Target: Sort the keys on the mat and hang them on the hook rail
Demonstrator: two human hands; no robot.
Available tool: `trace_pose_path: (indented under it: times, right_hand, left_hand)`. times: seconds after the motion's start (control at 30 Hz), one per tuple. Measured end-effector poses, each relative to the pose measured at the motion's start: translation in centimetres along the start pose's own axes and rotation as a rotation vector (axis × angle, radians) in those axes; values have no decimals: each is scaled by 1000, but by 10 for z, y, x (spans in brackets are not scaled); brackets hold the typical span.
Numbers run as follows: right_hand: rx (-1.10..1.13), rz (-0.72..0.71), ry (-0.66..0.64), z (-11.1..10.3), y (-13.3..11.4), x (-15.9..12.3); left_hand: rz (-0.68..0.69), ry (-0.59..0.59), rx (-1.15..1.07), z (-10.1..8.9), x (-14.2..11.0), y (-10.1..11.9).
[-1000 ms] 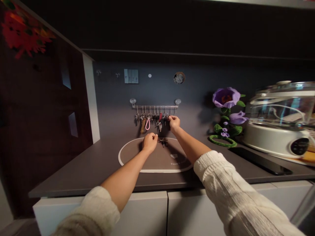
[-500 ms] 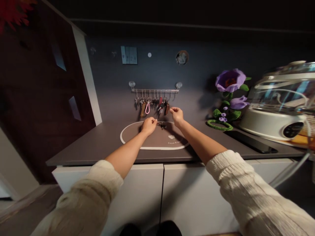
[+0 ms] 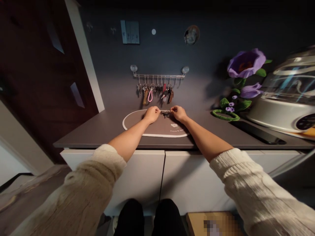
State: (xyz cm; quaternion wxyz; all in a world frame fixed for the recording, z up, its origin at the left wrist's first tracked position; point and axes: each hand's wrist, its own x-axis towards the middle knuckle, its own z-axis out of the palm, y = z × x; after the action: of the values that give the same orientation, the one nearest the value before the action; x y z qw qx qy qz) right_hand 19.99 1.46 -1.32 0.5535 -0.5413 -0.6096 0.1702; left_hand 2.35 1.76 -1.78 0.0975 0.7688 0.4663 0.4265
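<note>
A dark bunch of keys (image 3: 165, 114) hangs just above the oval brown mat (image 3: 157, 131), between my two hands. My left hand (image 3: 152, 114) is closed, its thumb and fingers pinching the left end of the bunch. From the other side my right hand (image 3: 179, 113) is pinched at the right end of the same bunch; the exact contact is small and dark. Behind them, a clear hook rail (image 3: 159, 76) on the wall carries several keys, among them a pink loop (image 3: 150, 95), a tan strap (image 3: 145, 97) and a brown fob (image 3: 171, 96) at its right.
Purple flowers (image 3: 246, 65) with a green ring base stand at the right. In front of them lies a black flat slab (image 3: 258, 132). A white appliance with a clear top (image 3: 278, 113) is at the far right. A cardboard box (image 3: 197, 223) sits on the floor.
My right hand has left the hanging keys on the rail and come down to the bunch at my left hand. The brown fob now hangs free at the rail's right. The view has tilted down.
</note>
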Motion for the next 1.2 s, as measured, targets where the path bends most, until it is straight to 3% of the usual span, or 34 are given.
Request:
trace_pose_path:
  times: [0.37, 0.7, 1.2]
  right_hand:
    - [-43, -40, -80, 9, 16, 20]
    - [-420, -68, -268, 5, 13, 14]
    - [-322, -92, -270, 2, 9, 12]
  left_hand:
    - [-41, -11, 45, 0, 1, -1]
    - [-41, -25, 59, 2, 3, -3]
    - [-10, -9, 50, 1, 4, -1]
